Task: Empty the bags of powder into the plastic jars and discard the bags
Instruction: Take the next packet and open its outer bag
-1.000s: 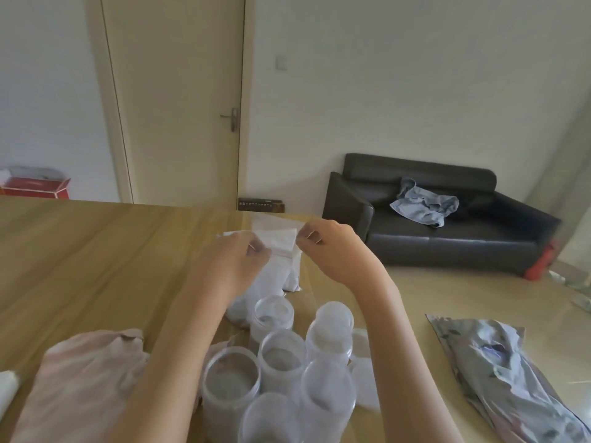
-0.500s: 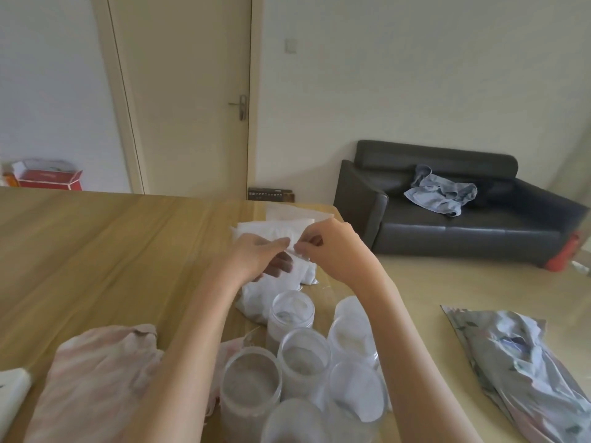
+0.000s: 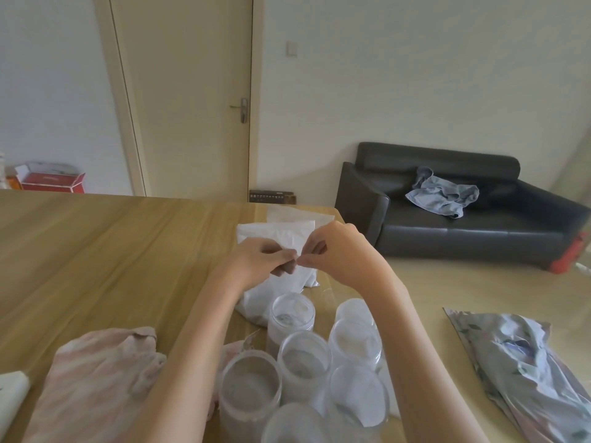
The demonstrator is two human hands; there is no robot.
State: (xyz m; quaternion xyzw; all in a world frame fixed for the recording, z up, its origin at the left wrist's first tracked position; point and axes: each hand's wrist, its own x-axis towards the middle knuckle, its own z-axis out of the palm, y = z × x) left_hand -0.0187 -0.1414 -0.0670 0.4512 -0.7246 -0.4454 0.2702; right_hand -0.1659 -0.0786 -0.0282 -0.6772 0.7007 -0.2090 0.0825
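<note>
At the table's (image 3: 96, 251) near left corner lies a white folded item (image 3: 11, 394), only partly in frame. Just beside it, along the near edge, sits a crumpled pink cloth (image 3: 92, 385), which reaches under the left forearm.

Toward the middle of the table, the left hand (image 3: 256, 263) has its fingers curled, pinching the top edge of a white bag of powder (image 3: 278, 282). The bag stands roughly upright on the table, its lower part bulging with powder. Behind it, toward the far edge, a second white bag (image 3: 297, 215) lies or leans; only its top shows. The right hand (image 3: 339, 251) meets the left fingertip to fingertip, its thumb and forefinger also pinching the same top edge of the bag. Whether the bag's seal is already parted cannot be told.

In front of the bag, toward the near edge and between the two forearms, stands a cluster of clear plastic jars (image 3: 303, 359), all uncapped and packed touching one another. Several hold a shallow layer of pale powder; the nearest ones are cut off by the frame's bottom.

Near the table's right edge lies a flattened, wrinkled silvery foil pouch (image 3: 524, 372) with a printed pattern, well apart from the jars.

Beyond the table are a closed door (image 3: 185, 91), a red box (image 3: 52, 182) on the floor at left, and a dark sofa (image 3: 447, 228) with a grey-blue garment (image 3: 444, 195) on its seat.
</note>
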